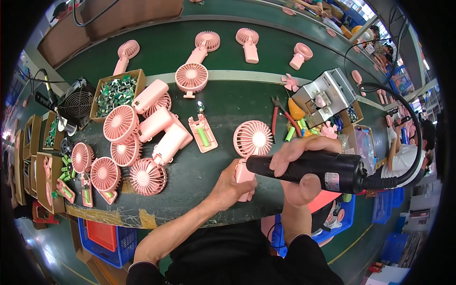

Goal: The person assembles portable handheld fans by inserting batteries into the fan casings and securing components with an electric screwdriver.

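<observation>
My left hand is closed round the handle of a pink handheld fan, whose round grille points away from me. In my right hand is a black corded electric screwdriver, held level with its front end against the fan's handle. The tip is hidden there. To the left lies a pile of pink handheld fans, some on their sides. Beside it an opened handle half shows a green battery cell and a small circuit board.
A carton of green circuit boards stands at the back left, near a black soldering fume fan. Red-handled cutters and a metal box-shaped device are at the right. More fans lie on the green conveyor beyond.
</observation>
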